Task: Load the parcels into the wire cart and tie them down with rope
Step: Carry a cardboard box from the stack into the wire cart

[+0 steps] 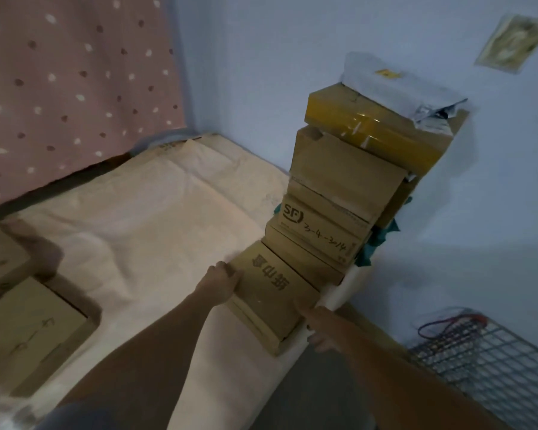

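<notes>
Left hand point(221, 279) and right hand point(319, 328) grip the bottom box point(272, 293) from either side; the right fingers are apparently curled, blurred. Wire cart point(491, 361) is cut off at the frame edge.

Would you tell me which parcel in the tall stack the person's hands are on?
The bottom box, printed with large dark characters; the left hand and right hand hold its two sides. The SF-marked box sits higher, untouched.

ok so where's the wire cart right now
The wire cart sits on the floor at the lower right of the head view, beside the bed's edge and below the blue wall, to the right of the right hand.
</notes>
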Available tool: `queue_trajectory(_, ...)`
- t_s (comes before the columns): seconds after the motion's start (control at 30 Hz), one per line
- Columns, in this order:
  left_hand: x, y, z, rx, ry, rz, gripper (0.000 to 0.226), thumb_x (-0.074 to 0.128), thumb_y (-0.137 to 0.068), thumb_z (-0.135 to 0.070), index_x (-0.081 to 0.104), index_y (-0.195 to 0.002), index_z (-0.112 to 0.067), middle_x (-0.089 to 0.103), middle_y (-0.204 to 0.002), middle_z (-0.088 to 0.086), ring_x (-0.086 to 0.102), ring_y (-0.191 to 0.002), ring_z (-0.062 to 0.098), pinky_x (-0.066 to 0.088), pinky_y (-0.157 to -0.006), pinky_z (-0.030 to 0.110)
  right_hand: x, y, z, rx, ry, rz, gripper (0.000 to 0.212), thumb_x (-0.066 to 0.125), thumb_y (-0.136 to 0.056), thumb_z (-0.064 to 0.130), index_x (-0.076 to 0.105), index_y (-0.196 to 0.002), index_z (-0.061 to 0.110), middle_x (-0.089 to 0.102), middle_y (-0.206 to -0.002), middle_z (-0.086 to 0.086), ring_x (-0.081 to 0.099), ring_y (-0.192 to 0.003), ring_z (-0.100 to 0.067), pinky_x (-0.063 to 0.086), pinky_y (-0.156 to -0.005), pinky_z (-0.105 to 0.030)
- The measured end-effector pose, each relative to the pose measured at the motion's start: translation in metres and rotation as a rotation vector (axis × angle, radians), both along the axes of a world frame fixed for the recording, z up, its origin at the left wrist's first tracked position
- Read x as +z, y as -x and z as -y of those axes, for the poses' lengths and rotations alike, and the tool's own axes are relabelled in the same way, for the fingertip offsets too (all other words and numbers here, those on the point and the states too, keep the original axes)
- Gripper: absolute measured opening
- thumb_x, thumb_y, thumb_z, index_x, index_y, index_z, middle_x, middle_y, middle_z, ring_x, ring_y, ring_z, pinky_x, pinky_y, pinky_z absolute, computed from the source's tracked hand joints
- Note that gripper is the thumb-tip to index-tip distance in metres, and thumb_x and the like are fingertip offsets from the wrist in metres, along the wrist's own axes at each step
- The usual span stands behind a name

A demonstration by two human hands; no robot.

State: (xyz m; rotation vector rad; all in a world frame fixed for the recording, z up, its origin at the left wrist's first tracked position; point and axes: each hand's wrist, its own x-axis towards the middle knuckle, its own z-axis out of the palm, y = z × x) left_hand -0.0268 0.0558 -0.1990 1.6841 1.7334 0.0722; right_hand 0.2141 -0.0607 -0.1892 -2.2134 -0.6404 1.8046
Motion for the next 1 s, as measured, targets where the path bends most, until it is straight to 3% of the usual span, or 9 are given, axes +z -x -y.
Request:
queue_trajectory(0.2,0.042,0.051,-0.004,0.066,-0.022,-0.069,0.074,0.054,-0.08,-0.076,0.061,-0.127,-0.019,0.066,-0.125,0.004,0.062,-0.108,0.026,0.045,-0.081,0.031,0.024,0.023,-0.015,0.069,-0.07,-0.103,0.092,0.071,-0.083,0.061,0.034,-0.153,0.013,0.046,-0.15,-0.014,0.054,-0.126,-0.033,0.052,-0.099,-0.044)
queue_trajectory(0.27,0.07,0.074,-0.007,0.113,-0.016,-0.045,0.067,0.054,-0.071,-0.08,0.068,-0.106,-0.025,0.071,-0.11,0.0,0.063,-0.094,0.02,0.05,-0.08,0.031,0.046,0.036,-0.03,0.08,-0.182,-0.103,0.083,0.069,-0.085,0.061,0.04,-0.149,0.017,0.053,-0.139,-0.01,0.058,-0.118,-0.029,0.055,-0.093,-0.041)
queue_trajectory(0.37,0.117,0.101,-0.006,0.194,-0.077,0.042,0.064,0.055,-0.074,-0.079,0.068,-0.097,-0.021,0.07,-0.097,0.0,0.065,-0.087,0.021,0.057,-0.075,0.035,0.09,0.056,-0.053,0.022,-0.395,-0.171,0.065,0.066,-0.087,0.06,0.054,-0.14,0.023,0.062,-0.13,0.0,0.061,-0.112,-0.022,0.054,-0.094,-0.041)
queue_trajectory(0.5,0.183,0.117,0.007,0.376,-0.27,0.443,0.055,0.065,-0.08,-0.065,0.057,-0.084,-0.011,0.07,-0.083,0.007,0.067,-0.078,0.03,0.056,-0.057,0.039,0.17,0.069,-0.076,-0.091,-0.663,-0.262,0.052,0.069,-0.086,0.053,0.063,-0.131,0.027,0.074,-0.115,0.002,0.07,-0.105,-0.023,0.055,-0.098,-0.045)
queue_trajectory(0.57,0.218,0.114,0.017,0.452,-0.342,0.727,0.049,0.068,-0.076,-0.059,0.057,-0.088,-0.012,0.069,-0.085,0.008,0.067,-0.08,0.029,0.051,-0.061,0.037,0.212,0.07,-0.076,-0.078,-0.745,-0.255,0.048,0.067,-0.084,0.058,0.066,-0.124,0.033,0.076,-0.11,0.004,0.071,-0.102,-0.022,0.056,-0.095,-0.046)
queue_trajectory(0.67,0.263,0.096,0.032,0.38,-0.205,1.101,0.036,0.065,-0.083,-0.05,0.075,-0.107,-0.025,0.077,-0.105,0.002,0.074,-0.087,0.019,0.053,-0.067,0.033,0.267,0.066,-0.066,-0.055,-0.842,-0.198,0.052,0.06,-0.082,0.068,0.064,-0.126,0.039,0.074,-0.116,0.007,0.068,-0.106,-0.019,0.054,-0.089,-0.04)
queue_trajectory(0.8,0.3,0.069,0.045,0.235,-0.114,1.225,0.043,0.067,-0.082,-0.047,0.072,-0.12,-0.027,0.076,-0.115,0.003,0.074,-0.099,0.019,0.053,-0.082,0.037,0.319,0.047,-0.041,-0.171,-0.959,-0.143,0.064,0.057,-0.084,0.07,0.059,-0.136,0.033,0.069,-0.122,0.006,0.063,-0.111,-0.019,0.051,-0.091,-0.04)
queue_trajectory(0.9,0.32,0.042,0.055,0.144,-0.077,1.268,0.046,0.069,-0.081,-0.046,0.071,-0.122,-0.025,0.075,-0.117,0.004,0.072,-0.105,0.022,0.052,-0.09,0.038,0.34,0.027,-0.006,-0.293,-0.974,-0.133,0.072,0.06,-0.081,0.069,0.055,-0.141,0.03,0.065,-0.132,0.001,0.059,-0.122,-0.027,0.044,-0.108,-0.052)
queue_trajectory(1.0,0.331,0.01,0.073,0.031,-0.002,1.291,0.044,0.069,-0.083,-0.045,0.07,-0.123,-0.026,0.075,-0.117,0.004,0.073,-0.1,0.02,0.052,-0.082,0.036,0.349,0.003,0.044,-0.439,-1.032,-0.17,0.054,0.062,-0.086,0.061,0.065,-0.129,0.028,0.075,-0.116,-0.005,0.071,-0.107,-0.03,0.054,-0.097,-0.051)
